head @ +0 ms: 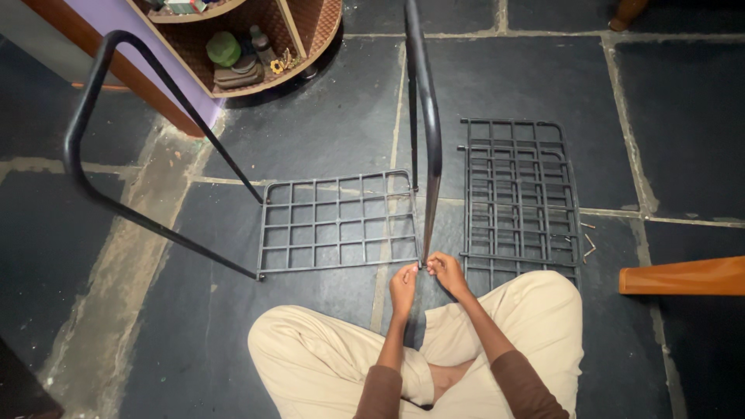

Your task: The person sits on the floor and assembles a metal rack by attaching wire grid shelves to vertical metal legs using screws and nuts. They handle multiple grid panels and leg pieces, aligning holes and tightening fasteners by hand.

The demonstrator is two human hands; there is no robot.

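Left hand: the left hand [403, 281] sits just below picture centre, at about 6 o'clock from the grid shelf, its fingers [409, 271] curled together and pinched at the shelf's near right corner; whether a small part lies between the fingertips cannot be told

Right hand: the right hand [448, 271] is just beside the left, at its 3 o'clock, fingers [436, 264] bunched and closed toward the same corner, touching the foot of the bent tube; what, if anything, it pinches is too small to see

Grid shelf: a dark wire grid shelf [338, 223] lies flat on the floor, at 12 o'clock from the person's knees, its near right corner meeting both hands

Bent tube, right: a black bent tube [429, 116] rises from that corner toward 12 o'clock and runs out of the top of the view

Bent tube, left: a second black tube loop [93, 101] stands at the shelf's 9 to 10 o'clock side, both ends joined to the shelf's left corners

Spare grids: a stack of spare grids [520, 194] lies at 3 o'clock from the shelf, just beside it, partly under the right knee

Screws: a few small screws [589, 247] lie on the floor at the stack's right edge

Legs: crossed legs in beige trousers [326, 357] fill the 6 o'clock part of the view

Surroundings: dark stone floor [683, 116]; a round wooden corner shelf [256, 46] with small ornaments at 11 o'clock; a wooden furniture leg [683, 276] at 3 o'clock
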